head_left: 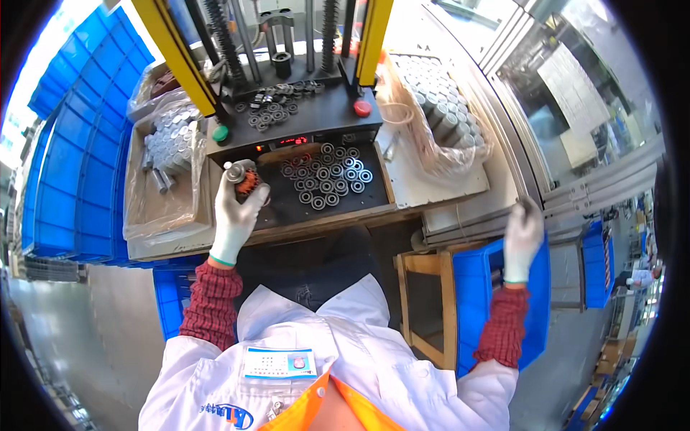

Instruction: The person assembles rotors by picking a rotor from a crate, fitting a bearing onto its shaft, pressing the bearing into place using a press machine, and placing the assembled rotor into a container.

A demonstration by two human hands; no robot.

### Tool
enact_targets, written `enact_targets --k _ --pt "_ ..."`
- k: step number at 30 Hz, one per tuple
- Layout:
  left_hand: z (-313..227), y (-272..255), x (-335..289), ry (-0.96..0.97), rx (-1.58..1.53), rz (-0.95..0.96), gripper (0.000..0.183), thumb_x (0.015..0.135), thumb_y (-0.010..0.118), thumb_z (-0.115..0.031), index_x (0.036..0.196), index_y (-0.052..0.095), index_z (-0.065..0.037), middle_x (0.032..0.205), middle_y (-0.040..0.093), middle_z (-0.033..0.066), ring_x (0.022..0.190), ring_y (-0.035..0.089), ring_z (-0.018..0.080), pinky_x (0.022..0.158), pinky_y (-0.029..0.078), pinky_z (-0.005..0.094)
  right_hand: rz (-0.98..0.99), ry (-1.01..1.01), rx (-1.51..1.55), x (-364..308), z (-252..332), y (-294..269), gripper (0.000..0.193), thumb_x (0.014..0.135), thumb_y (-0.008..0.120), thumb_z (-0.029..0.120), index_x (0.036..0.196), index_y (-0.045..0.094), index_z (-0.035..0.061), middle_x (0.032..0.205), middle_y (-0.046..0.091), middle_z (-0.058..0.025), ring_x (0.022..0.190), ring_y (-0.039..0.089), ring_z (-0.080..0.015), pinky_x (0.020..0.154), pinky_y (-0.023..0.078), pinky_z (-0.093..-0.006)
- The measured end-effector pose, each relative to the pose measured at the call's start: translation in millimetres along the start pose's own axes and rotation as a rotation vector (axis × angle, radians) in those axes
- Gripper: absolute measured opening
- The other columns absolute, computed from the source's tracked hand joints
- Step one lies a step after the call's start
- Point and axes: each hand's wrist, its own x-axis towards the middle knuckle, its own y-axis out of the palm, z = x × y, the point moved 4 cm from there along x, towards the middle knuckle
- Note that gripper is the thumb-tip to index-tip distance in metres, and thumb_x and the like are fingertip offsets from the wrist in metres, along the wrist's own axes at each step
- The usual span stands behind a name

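Note:
My left hand (pixel 237 219), in a white glove, is closed around a motor rotor (pixel 248 182) with orange windings and a metal end piece, at the left front of the press. Close to its right, many ring-shaped bearings (pixel 323 176) lie on the dark work surface. My right hand (pixel 523 237), gloved too, is out to the right above a blue bin (pixel 535 309). Its fingers are drawn together and look dark at the tips; what they hold, if anything, cannot be made out.
The press (pixel 298 129) has a green button (pixel 220 133), a red button (pixel 361 108) and more bearings on its base. Metal cylinders fill a plastic-lined box (pixel 172 208) at left and another tray (pixel 460 161) at right. Blue crates (pixel 72 187) stand far left. A wooden stool (pixel 445 302) is beside the bin.

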Motion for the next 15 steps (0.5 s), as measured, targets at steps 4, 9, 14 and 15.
enact_targets --k 4,9,14,15 --pt "28 -9 -7 -0.044 -0.014 -0.009 0.045 0.097 0.072 0.000 0.140 0.057 -0.002 0.118 0.063 0.0063 0.103 0.064 0.0129 0.090 0.058 0.0313 0.526 -0.207 0.421 42 228 109 0.031 0.100 0.070 0.025 0.127 0.072 0.0085 0.112 0.074 -0.0216 0.096 0.074 -0.0385 0.084 0.060 -0.0450" --pt "22 -4 -9 -0.036 -0.028 -0.008 0.049 0.092 0.081 -0.007 0.137 0.061 -0.002 0.120 0.068 0.0101 0.109 0.066 0.0183 0.100 0.053 0.0339 0.468 -0.707 0.250 62 341 259 0.037 0.099 0.067 0.022 0.134 0.066 0.0122 0.112 0.066 -0.0198 0.103 0.070 -0.0406 0.089 0.058 -0.0517" --pt "16 -13 -17 -0.092 -0.042 -0.017 0.053 0.091 0.082 -0.005 0.139 0.058 -0.002 0.124 0.066 0.0103 0.111 0.066 0.0194 0.101 0.053 0.0339 0.413 -0.781 0.196 62 344 292 0.029 0.096 0.070 0.024 0.119 0.065 0.0078 0.107 0.065 -0.0170 0.099 0.070 -0.0397 0.084 0.058 -0.0530" --pt "16 -14 -17 -0.092 -0.045 -0.026 0.053 0.091 0.082 -0.005 0.139 0.058 -0.002 0.124 0.066 0.0103 0.111 0.066 0.0194 0.101 0.053 0.0339 0.473 -0.747 0.219 68 343 295 0.028 0.095 0.070 0.023 0.115 0.065 0.0049 0.106 0.069 -0.0200 0.098 0.071 -0.0420 0.086 0.058 -0.0537"
